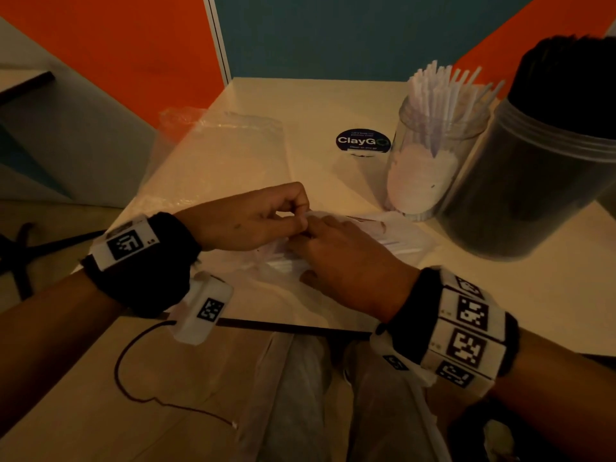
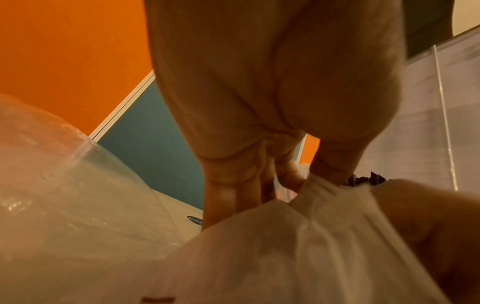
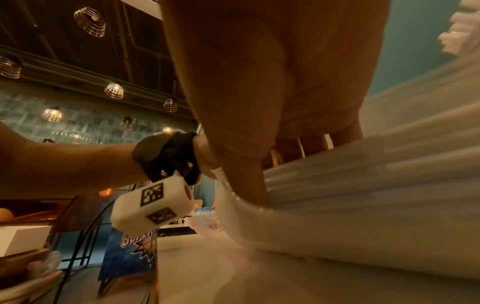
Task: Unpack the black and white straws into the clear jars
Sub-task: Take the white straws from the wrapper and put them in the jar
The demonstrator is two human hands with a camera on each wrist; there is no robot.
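Nearest to us, at the lower middle of the head view, our two hands meet over a clear plastic packet of white straws (image 1: 383, 240) lying flat on the cream desk (image 1: 333, 108). Our left hand (image 1: 253, 221) has its fingers curled and pinches a gathered fold of the packet's film between thumb and forefinger; the left wrist view shows that fold bunched up to the fingertips (image 2: 291, 181). Our right hand (image 1: 343, 258) lies on top of the packet with its thumb pressed into the wrap, and in the right wrist view the straws run in ridges under the film beside that thumb (image 3: 254, 185); whether its other fingers grip the plastic we cannot tell

Behind the left hand, toward the upper left of the desk, an emptied clear plastic bag (image 1: 220, 151) lies crumpled. Farther back, at the upper middle, a dark round ClayGo sticker (image 1: 362, 141) sits on the desk top. Just right of it stands a clear jar (image 1: 430, 161) partly filled with upright white straws (image 1: 443, 91), and at the right edge a larger clear jar (image 1: 533, 181) is packed with black straws (image 1: 566, 81)
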